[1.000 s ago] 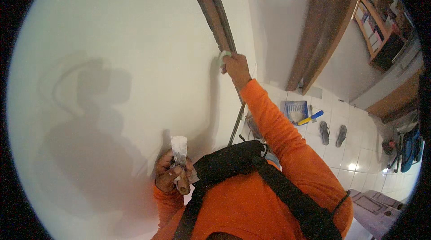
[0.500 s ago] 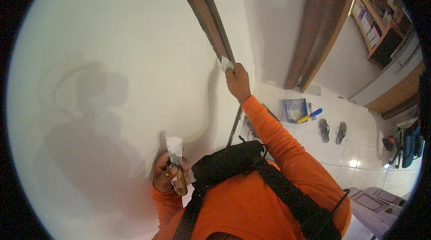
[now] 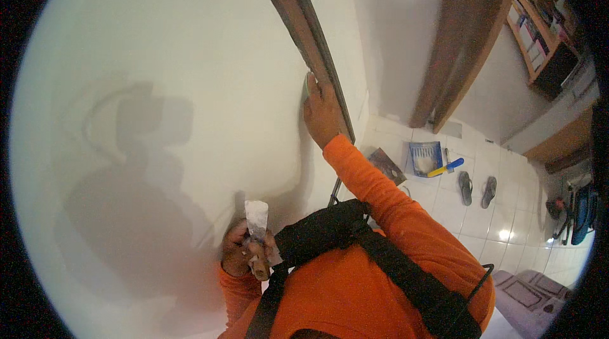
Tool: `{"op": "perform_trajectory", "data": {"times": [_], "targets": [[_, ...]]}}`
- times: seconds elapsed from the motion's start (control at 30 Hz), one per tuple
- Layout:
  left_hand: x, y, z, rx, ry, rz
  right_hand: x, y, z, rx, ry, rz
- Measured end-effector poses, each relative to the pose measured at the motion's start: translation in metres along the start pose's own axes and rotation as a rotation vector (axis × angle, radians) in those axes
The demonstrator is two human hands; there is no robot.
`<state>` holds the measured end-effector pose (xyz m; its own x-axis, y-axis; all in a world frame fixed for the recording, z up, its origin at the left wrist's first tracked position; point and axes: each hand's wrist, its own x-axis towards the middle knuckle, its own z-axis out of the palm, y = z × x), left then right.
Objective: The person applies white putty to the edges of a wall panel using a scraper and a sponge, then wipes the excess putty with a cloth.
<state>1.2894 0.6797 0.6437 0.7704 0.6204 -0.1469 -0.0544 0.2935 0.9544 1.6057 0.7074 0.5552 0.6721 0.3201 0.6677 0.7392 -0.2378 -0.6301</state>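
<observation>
Low by the wall, my left hand (image 3: pixel 236 245) is closed around the wooden handle of a putty knife (image 3: pixel 256 215). Its blade points up and is coated white. A pale scrap shows beside that handle, too unclear to name. My right hand (image 3: pixel 322 114) reaches up to the edge of the dark brown wooden trim (image 3: pixel 298 19) on the white wall (image 3: pixel 209 34). Its fingers press a thin pale piece (image 3: pixel 309 84) against the wall along the trim's left edge. Only a narrow greenish edge of this piece shows; my fingers hide the rest.
On the tiled floor to the right lie a blue tray (image 3: pixel 426 156), a tool with a yellow and blue handle (image 3: pixel 446 168), a dark board (image 3: pixel 387 166) and a pair of sandals (image 3: pixel 465 188). A wooden door frame (image 3: pixel 469 41) stands beyond. A black pouch (image 3: pixel 320 231) hangs at my chest.
My right hand has turned and moved slightly down and left, bringing the thin piece from over the trim to its left edge. My left hand still holds the putty knife.
</observation>
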Motion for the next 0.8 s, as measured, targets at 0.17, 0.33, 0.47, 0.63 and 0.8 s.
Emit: {"op": "perform_trajectory", "data": {"times": [0.17,0.33,0.47,0.63,0.8], "targets": [[-0.004,0.000,0.009,0.072,0.001,0.026,-0.014,0.018,0.009,-0.008,-0.052,-0.018],[0.003,0.001,0.003,0.092,-0.118,0.067,-0.047,0.054,0.011,0.106,-0.083,0.101],[0.004,0.005,0.003,0.073,-0.159,0.069,-0.042,0.061,0.007,0.312,-0.066,0.310],[0.002,0.000,0.001,0.047,-0.178,0.067,-0.011,0.075,0.009,0.633,-0.188,0.595],[-0.005,-0.014,-0.005,-0.056,-0.221,0.177,0.051,0.008,-0.046,0.955,-0.272,0.629]]}}
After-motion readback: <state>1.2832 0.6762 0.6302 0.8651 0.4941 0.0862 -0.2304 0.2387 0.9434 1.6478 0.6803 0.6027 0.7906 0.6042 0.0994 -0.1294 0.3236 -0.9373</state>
